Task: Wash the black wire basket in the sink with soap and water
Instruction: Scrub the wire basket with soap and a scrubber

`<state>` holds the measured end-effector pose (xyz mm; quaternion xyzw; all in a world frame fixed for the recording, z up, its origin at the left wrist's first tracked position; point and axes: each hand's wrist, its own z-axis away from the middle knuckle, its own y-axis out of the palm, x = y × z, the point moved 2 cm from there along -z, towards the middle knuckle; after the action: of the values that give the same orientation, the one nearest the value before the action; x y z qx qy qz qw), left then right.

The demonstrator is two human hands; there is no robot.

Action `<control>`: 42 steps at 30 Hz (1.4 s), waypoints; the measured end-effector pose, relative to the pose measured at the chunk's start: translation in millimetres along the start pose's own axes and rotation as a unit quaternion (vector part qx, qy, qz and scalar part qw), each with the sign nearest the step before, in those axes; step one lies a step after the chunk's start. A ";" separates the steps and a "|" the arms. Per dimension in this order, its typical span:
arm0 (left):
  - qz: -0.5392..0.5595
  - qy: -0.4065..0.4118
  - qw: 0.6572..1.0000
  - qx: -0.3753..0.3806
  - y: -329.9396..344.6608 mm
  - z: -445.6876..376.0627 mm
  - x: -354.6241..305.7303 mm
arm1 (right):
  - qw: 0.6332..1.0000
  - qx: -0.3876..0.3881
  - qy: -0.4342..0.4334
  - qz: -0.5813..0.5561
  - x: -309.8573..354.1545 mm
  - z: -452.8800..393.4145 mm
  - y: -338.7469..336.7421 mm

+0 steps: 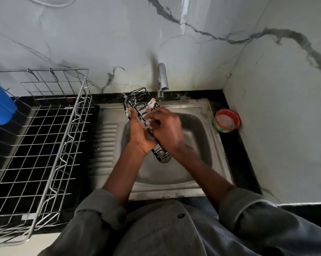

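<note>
Tap (162, 81) overhangs the basin; soap tub (227, 120) flanks its right rim.

Your shirt (174, 235) fills the six o'clock part of the view: a dull grey-green cloth with fine vertical ribbing, like thin corduroy, closed down the front by a placket. One small dark round button (181, 216) sits on that placket. Your left sleeve (98, 209), at seven o'clock, is rolled into a thick, rumpled cuff with a frayed-looking edge. Your right sleeve (242, 206), at five o'clock, is rolled back the same way, its cuff folded in broad creases. Both forearms are bare beyond the cuffs. White soap foam clings to your left hand (137, 133) and your right hand (167, 126).
</note>
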<state>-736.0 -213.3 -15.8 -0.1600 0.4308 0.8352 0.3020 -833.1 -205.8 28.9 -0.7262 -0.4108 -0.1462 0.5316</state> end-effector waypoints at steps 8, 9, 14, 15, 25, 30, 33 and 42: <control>-0.025 0.004 1.000 -0.009 6.9 14.2 0.3 | 0.996 -0.010 0.073 0.048 -11.4 -20.1 -6.7; -0.011 -0.002 1.000 -0.011 5.5 12.6 1.1 | 0.999 0.008 0.030 0.030 -2.1 -15.7 1.3; -0.037 0.000 0.999 -0.018 5.1 14.5 2.0 | 0.992 -0.076 0.096 -0.024 -15.2 -26.3 -6.2; -0.048 -0.003 0.999 -0.015 5.6 14.5 2.5 | 0.989 -0.079 0.123 -0.023 -20.9 -31.1 -10.2; -0.067 -0.005 0.997 -0.035 -3.5 9.1 3.2 | 0.984 0.151 0.084 -0.045 -14.0 -20.8 -15.2; -0.063 -0.012 0.998 -0.011 2.1 9.1 -6.1 | 0.985 0.089 0.137 0.047 -29.0 -11.9 -26.8; -0.057 -0.014 0.998 -0.032 -1.6 2.7 -6.7 | 0.983 0.063 0.161 0.057 -22.4 -9.6 -19.7; -0.058 0.019 0.998 0.009 -16.6 -3.3 -16.3 | 0.979 0.030 0.173 0.103 -25.5 -10.5 -23.6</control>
<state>-712.8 -214.5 -19.5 -0.1974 0.4343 0.8091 0.3431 -864.3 -224.1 31.9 -0.7122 -0.2393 -0.2016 0.6284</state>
